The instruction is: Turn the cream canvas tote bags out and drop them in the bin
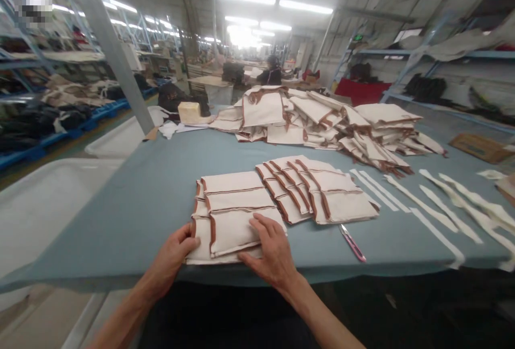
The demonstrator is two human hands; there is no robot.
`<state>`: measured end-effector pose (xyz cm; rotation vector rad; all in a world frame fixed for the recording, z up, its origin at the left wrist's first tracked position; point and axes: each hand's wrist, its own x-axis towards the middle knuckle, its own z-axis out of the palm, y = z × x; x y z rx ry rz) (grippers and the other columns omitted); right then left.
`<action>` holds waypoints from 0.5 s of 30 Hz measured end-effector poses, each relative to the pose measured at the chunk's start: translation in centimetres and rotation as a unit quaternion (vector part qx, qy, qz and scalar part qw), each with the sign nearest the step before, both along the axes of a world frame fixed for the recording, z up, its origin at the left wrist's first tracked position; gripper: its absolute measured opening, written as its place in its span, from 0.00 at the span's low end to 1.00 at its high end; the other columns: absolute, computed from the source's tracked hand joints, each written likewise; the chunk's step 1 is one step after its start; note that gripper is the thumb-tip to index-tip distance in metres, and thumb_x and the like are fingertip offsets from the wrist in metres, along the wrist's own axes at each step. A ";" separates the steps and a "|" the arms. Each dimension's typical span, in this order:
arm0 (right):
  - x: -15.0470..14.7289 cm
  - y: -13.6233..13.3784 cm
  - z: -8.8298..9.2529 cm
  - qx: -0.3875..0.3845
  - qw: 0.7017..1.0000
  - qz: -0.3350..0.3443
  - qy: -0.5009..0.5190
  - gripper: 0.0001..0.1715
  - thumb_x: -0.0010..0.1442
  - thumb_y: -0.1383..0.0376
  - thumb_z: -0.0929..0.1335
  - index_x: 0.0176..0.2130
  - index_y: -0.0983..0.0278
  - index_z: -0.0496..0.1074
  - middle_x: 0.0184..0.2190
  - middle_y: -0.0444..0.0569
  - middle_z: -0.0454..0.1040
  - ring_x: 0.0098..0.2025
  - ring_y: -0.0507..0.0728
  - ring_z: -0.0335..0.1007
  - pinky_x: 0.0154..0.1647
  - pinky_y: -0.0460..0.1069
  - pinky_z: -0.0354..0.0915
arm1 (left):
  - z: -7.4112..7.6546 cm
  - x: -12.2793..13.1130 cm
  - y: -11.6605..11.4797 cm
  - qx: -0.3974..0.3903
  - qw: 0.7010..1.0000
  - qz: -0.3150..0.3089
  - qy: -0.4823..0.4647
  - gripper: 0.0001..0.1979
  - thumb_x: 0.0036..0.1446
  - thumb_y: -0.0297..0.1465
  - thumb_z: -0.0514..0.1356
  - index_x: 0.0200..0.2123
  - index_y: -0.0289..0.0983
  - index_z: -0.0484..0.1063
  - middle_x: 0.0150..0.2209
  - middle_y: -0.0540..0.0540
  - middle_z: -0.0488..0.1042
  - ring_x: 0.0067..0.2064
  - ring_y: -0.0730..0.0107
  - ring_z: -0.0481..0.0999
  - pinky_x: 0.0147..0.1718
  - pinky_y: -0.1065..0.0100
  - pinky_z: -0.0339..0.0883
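Note:
Two cream fabric panels with brown-bound edges and stitched sections lie overlapped at the near edge of the table. My left hand point(173, 255) pinches the left edge of the lower fabric panel point(201, 239), thumb on top and fingers partly hidden. On the right, my right hand point(271, 247) holds the near right part of the upper fabric panel point(235, 228), its fingers bent over the top and its thumb at the front edge. Just beyond lies a fanned row of similar panels point(338, 182). Pink-handled thread snips point(353, 244) rest right of my right hand.
A large heap of cream panels point(263, 110) covers the back of the blue-green table point(161, 188). Pale fabric strips point(438, 206) lie at the right, near a cardboard piece point(480, 147). A yellowish block point(189, 113) sits back left. White bins point(52, 193) stand left, beside a metal post point(116, 48).

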<state>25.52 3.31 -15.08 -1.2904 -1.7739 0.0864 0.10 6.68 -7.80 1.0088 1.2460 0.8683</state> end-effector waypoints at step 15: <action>2.6 9.5 7.1 -0.061 0.931 -0.057 0.354 0.38 0.67 0.37 0.64 0.49 0.66 0.79 0.30 0.51 0.82 0.38 0.62 0.80 0.41 0.54 0.75 | -1.8 -3.1 -3.2 -0.053 0.987 0.116 -0.095 0.17 0.40 0.40 0.70 0.30 0.38 0.70 0.24 0.55 0.71 0.25 0.71 0.68 0.24 0.73 0.62</action>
